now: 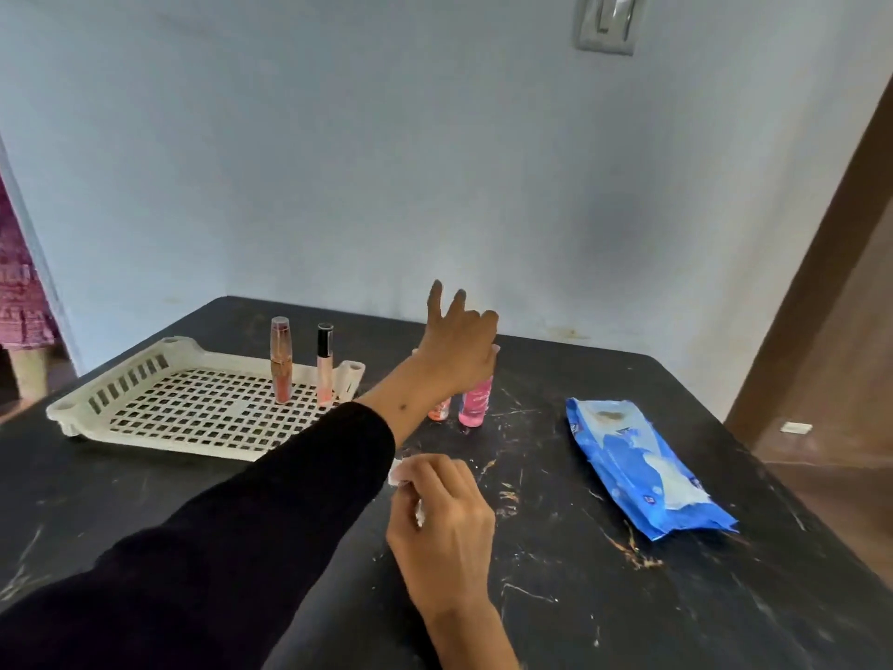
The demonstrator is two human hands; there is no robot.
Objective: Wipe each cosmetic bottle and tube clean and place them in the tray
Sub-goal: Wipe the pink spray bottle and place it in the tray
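A cream slotted tray [126,379] lies on the black table at the left. Two lip gloss tubes stand upright in its right end: a rosy one [281,362] and a black-capped peach one [324,367]. Just right of the tray stand a pink bottle [475,403] and a small orange bottle [439,411], their tops hidden. My left hand [459,345] reaches over them, thumb and lower fingers closed around the pink bottle's top, two fingers raised. My right hand [439,517] hovers nearer me, pinching a crumpled white wipe [397,473].
A blue pack of wet wipes [642,469] lies on the right side of the scratched black table [580,597]. The table's back edge meets a pale blue wall. A brown door frame [821,263] stands at the far right.
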